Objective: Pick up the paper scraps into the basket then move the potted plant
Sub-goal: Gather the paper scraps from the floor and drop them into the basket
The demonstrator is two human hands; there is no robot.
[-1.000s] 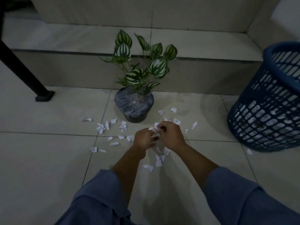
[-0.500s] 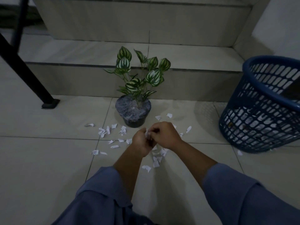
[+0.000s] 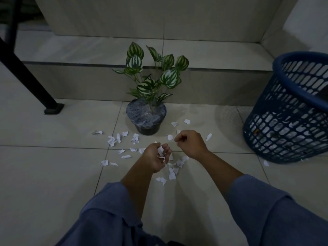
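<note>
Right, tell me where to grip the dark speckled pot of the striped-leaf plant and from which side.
Judging by its shape, take the dark speckled pot by its round walls, one hand on each side, low under the rim. It stands upright on the tiled floor and tapers downward. Come from the near side, since the striped leaves spread above and a tiled step rises behind.

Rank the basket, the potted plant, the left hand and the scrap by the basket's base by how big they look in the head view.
1. Basket, though cut off at the frame edge.
2. Potted plant.
3. Left hand, nearer the camera, so it looks bigger than it would beside the plant.
4. Scrap by the basket's base.
</note>
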